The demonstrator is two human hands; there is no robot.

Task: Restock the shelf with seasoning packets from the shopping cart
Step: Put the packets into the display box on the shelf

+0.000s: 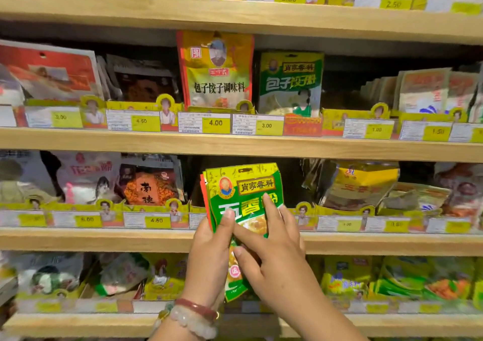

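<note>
While it stands upright before a dark gap on the wooden shelf [109, 238], the stack of green five-spice packets [243, 199] sits in the left hand [209, 257] grip, clenched; the right hand [274, 249] rests fingers on its front.

The scene is dim and warm-toned, with yellowish light falling from above onto the wooden shelf edges [235, 144], while deep shadow fills the recesses behind the packets. The centre is fairly sharp: print on the green packet [243, 197] reads clearly. Toward the left and right edges, packets smear and blur. The wide lens bows the shelves. Price tags [215, 123] look slightly washed out.
</note>
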